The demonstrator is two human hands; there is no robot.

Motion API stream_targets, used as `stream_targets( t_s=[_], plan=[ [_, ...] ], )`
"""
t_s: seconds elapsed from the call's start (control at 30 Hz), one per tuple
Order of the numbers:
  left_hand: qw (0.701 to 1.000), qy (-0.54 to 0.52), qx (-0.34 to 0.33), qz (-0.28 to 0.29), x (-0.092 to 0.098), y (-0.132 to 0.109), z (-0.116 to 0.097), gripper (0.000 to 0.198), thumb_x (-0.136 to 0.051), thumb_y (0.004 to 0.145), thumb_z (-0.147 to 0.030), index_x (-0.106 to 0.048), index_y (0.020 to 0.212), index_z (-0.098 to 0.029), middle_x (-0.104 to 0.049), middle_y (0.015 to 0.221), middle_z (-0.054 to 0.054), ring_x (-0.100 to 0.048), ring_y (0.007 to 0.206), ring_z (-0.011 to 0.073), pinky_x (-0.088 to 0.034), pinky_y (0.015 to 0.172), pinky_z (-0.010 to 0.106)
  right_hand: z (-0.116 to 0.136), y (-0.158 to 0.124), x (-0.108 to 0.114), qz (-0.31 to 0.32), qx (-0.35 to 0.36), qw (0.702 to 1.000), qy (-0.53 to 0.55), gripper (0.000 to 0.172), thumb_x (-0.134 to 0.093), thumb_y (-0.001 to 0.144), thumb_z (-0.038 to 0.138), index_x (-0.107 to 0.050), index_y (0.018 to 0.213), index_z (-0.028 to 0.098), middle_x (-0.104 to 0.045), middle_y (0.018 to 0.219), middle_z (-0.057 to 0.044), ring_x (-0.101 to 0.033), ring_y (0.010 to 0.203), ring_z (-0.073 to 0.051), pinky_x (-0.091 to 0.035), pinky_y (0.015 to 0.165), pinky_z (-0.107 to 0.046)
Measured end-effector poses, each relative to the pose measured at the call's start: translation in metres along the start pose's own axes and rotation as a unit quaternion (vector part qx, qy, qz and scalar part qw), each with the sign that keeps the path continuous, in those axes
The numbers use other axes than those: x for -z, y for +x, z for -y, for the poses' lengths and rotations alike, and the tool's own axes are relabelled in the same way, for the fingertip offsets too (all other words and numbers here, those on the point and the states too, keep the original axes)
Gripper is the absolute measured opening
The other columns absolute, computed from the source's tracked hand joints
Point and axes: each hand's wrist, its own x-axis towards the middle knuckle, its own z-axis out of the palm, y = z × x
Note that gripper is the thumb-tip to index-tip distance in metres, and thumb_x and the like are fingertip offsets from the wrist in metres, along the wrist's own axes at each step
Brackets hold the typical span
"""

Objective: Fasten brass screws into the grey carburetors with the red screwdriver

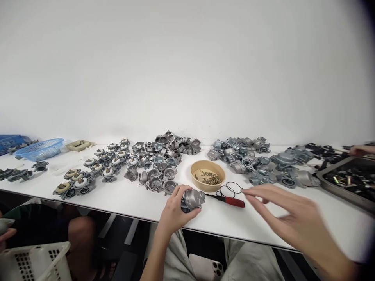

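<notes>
My left hand [175, 210] is wrapped around a grey metal carburetor [193, 198] at the table's front edge, its rounded bowl facing up. My right hand [288, 212], slightly blurred, has its thumb and forefinger pinched at the edge of a thin black rubber ring [234, 187]. Other such rings overlap beside it on the table. Between my hands lies a screwdriver [234, 201] with a red handle, its shaft pointing toward the carburetor. Just behind it stands a round tan bowl [195, 180] with many small brass-coloured screws [212, 178].
Loose float bowls [155, 182] are heaped at centre; carburetor bodies with white floats [98, 167] stand left. More carburetors [246, 162] pile up right. A metal tray [331, 183] lies far right near another person's hand [361, 150]. A blue basket [41, 148] sits far left.
</notes>
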Motion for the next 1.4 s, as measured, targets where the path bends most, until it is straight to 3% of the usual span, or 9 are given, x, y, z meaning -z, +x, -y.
stream_targets(
  t_s=[0.1,0.27,0.4,0.53,0.7,0.8,0.93,1.07,1.4],
  plan=[
    [1.000,0.001,-0.001,-0.002,-0.001,-0.001,0.001,0.054,-0.077,0.085,-0.025,-0.052,0.133,-0.030,-0.060,0.134,0.008,-0.063,0.123,0.0287,-0.051,0.101,0.038,-0.030,0.007,-0.034,0.108,-0.030,0.992,-0.059,0.028,-0.069,0.094,0.047,-0.080,0.112,0.030,-0.078,0.111,-0.009,-0.075,0.087,-0.026,-0.060,0.062,-0.034],
    [1.000,0.000,-0.007,-0.004,-0.001,-0.002,0.003,0.056,-0.076,0.085,-0.025,-0.051,0.134,-0.030,-0.060,0.134,0.008,-0.062,0.125,0.0299,-0.052,0.101,0.038,-0.048,-0.014,-0.062,0.193,-0.091,0.973,-0.089,0.021,-0.065,0.092,0.035,-0.078,0.108,0.028,-0.077,0.115,-0.007,-0.073,0.100,-0.028,-0.060,0.086,-0.041],
    [1.000,0.004,-0.015,-0.005,0.000,-0.003,0.003,0.054,-0.074,0.086,-0.025,-0.051,0.135,-0.030,-0.060,0.137,0.008,-0.060,0.129,0.0305,-0.052,0.102,0.038,-0.045,-0.021,-0.061,0.165,-0.112,0.979,-0.042,0.021,-0.059,0.095,0.031,-0.075,0.107,0.025,-0.077,0.110,-0.008,-0.071,0.100,-0.029,-0.057,0.089,-0.043],
    [1.000,0.010,-0.026,0.000,0.000,-0.003,0.006,0.054,-0.074,0.086,-0.025,-0.050,0.135,-0.030,-0.059,0.137,0.009,-0.061,0.126,0.0305,-0.052,0.101,0.039,-0.046,-0.021,-0.053,0.062,-0.185,0.978,0.074,0.024,-0.066,0.093,0.040,-0.074,0.105,0.021,-0.076,0.104,-0.011,-0.071,0.090,-0.027,-0.057,0.080,-0.039],
    [0.999,0.021,-0.037,-0.001,-0.004,-0.002,0.010,0.055,-0.072,0.087,-0.024,-0.050,0.136,-0.030,-0.057,0.139,0.010,-0.058,0.131,0.0328,-0.051,0.104,0.042,-0.047,-0.030,-0.042,-0.019,-0.286,0.899,0.332,0.034,-0.075,0.087,0.047,-0.069,0.106,0.020,-0.064,0.075,-0.003,-0.055,0.059,-0.017,-0.044,0.056,-0.032],
    [0.999,0.027,-0.042,0.005,-0.006,-0.001,0.010,0.054,-0.071,0.087,-0.023,-0.051,0.136,-0.031,-0.054,0.142,0.010,-0.059,0.130,0.0327,-0.051,0.105,0.042,-0.044,-0.035,-0.036,-0.018,-0.286,0.872,0.396,0.028,-0.075,0.082,0.043,-0.066,0.099,0.023,-0.060,0.080,-0.002,-0.046,0.055,-0.013,-0.035,0.052,-0.029],
    [0.998,0.037,-0.043,0.017,-0.007,0.000,0.009,0.054,-0.071,0.086,-0.024,-0.052,0.136,-0.032,-0.052,0.143,0.010,-0.060,0.126,0.0326,-0.053,0.103,0.043,-0.042,-0.037,-0.031,0.024,-0.275,0.879,0.388,0.017,-0.074,0.072,0.031,-0.065,0.082,0.020,-0.061,0.085,-0.003,-0.045,0.060,-0.013,-0.033,0.056,-0.028],
    [0.998,0.035,-0.041,0.035,-0.006,0.002,0.005,0.054,-0.069,0.085,-0.020,-0.051,0.135,-0.032,-0.051,0.140,0.010,-0.061,0.124,0.0311,-0.055,0.099,0.041,-0.044,-0.036,-0.034,0.066,-0.277,0.894,0.345,0.011,-0.071,0.070,0.020,-0.068,0.080,0.019,-0.063,0.081,-0.002,-0.049,0.070,-0.017,-0.036,0.066,-0.028],
    [0.998,0.017,-0.031,0.054,-0.005,0.003,0.003,0.054,-0.069,0.084,-0.017,-0.052,0.133,-0.033,-0.053,0.138,0.007,-0.058,0.127,0.0298,-0.050,0.105,0.041,-0.044,-0.035,-0.038,0.082,-0.297,0.904,0.297,0.012,-0.070,0.072,0.023,-0.067,0.082,0.018,-0.061,0.078,0.000,-0.045,0.068,-0.015,-0.032,0.065,-0.028]
  ],
)
